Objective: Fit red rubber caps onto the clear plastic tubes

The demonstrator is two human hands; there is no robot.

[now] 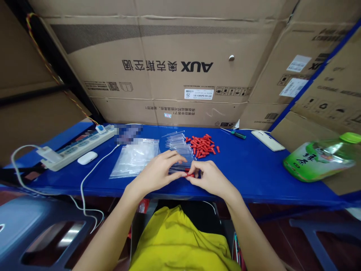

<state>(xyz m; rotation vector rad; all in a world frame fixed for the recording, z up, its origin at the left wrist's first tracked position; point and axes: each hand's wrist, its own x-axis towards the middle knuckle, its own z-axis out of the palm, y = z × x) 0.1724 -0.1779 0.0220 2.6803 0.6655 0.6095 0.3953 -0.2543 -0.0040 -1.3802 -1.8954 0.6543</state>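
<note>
My right hand [210, 178] pinches a small red rubber bulb [190, 175] between thumb and fingertips, low over the front of the blue table. My left hand [158, 171] arches over the thin clear tubes, thumb and index finger spread apart. Its thumb tip reaches the end of that bulb; whether it touches a tube underneath is hidden. Several clear tubes [176, 143] lie side by side in a row in front of both hands. Just behind my right hand is a loose pile of red rubber bulbs [203, 144].
Clear plastic bags [135, 158] lie left of the tubes. A power strip [81, 146], white case [87, 157] and cable are farther left. To the right are a screwdriver [238, 134], phone [267, 140] and green bottle [318, 160]. Cardboard [169, 45] walls the back.
</note>
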